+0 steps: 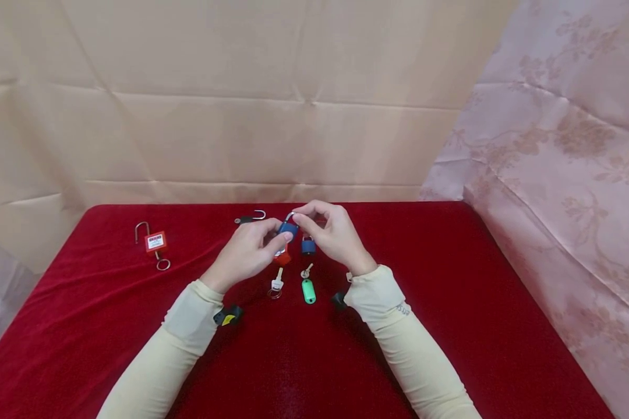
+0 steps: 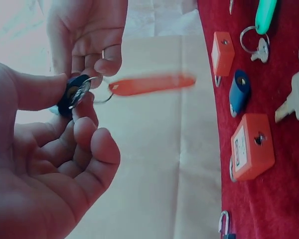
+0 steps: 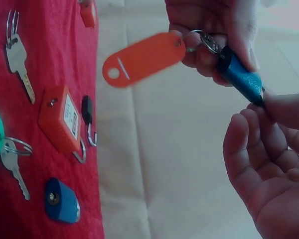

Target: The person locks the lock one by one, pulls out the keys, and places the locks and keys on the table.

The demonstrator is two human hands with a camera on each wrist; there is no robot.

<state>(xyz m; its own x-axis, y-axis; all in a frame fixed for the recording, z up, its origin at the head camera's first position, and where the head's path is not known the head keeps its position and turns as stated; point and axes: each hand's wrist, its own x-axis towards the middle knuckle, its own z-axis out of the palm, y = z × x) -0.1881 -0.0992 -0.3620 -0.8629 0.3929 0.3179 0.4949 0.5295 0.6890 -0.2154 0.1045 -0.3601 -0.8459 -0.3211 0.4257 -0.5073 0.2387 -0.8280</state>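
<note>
A blue padlock (image 1: pixel 288 228) is held up over the far part of the table between both hands. My left hand (image 1: pixel 248 247) grips its body with thumb and fingers. The thumb and fingertips of my right hand (image 1: pixel 335 233) pinch the metal shackle at the top. A key (image 3: pixel 210 44) sits in the padlock's bottom, and an orange key tag (image 3: pixel 144 59) hangs from its ring. Below the hands lie an orange padlock (image 1: pixel 282 258) with a white label and a second blue padlock (image 1: pixel 307 247).
On the red cloth (image 1: pixel 288 361), nearer me, lie a key on a ring (image 1: pixel 276 283) and a key with a green tag (image 1: pixel 308 291). An orange padlock (image 1: pixel 155 241) with raised shackle lies left. A black padlock (image 1: pixel 246 219) lies by the far edge, before a beige curtain (image 1: pixel 251 134).
</note>
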